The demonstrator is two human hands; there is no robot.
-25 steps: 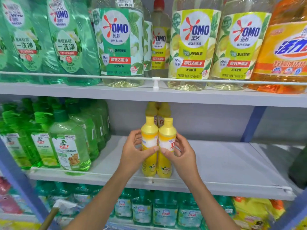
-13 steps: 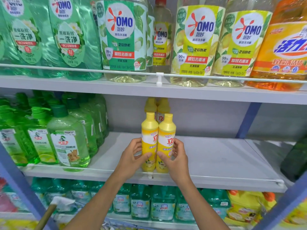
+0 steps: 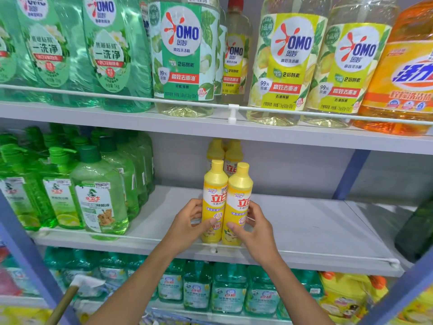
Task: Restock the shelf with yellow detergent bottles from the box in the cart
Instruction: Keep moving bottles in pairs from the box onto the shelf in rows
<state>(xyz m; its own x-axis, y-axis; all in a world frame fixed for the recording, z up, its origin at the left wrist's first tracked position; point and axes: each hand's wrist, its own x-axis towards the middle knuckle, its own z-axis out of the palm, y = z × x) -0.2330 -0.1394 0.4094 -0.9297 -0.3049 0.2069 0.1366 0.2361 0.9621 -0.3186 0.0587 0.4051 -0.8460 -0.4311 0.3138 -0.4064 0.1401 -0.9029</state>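
Note:
Two yellow detergent bottles stand upright side by side at the front edge of the middle shelf (image 3: 304,233). My left hand (image 3: 187,225) grips the left yellow bottle (image 3: 214,198) around its lower body. My right hand (image 3: 255,227) grips the right yellow bottle (image 3: 239,200) the same way. Two more yellow bottles (image 3: 225,153) stand behind them, near the back wall. The box and the cart are out of view.
Green pump bottles (image 3: 100,195) fill the left of the middle shelf. Large OMO bottles (image 3: 285,62) and an orange jug (image 3: 403,78) line the upper shelf. Teal bottles (image 3: 229,289) sit on the lower shelf. A dark bottle (image 3: 419,231) stands at far right, a stick handle (image 3: 63,303) at lower left.
Both hands have slid lower down the two front bottles. The pair now stands at the shelf's front edge, and the view has shifted a little upward.

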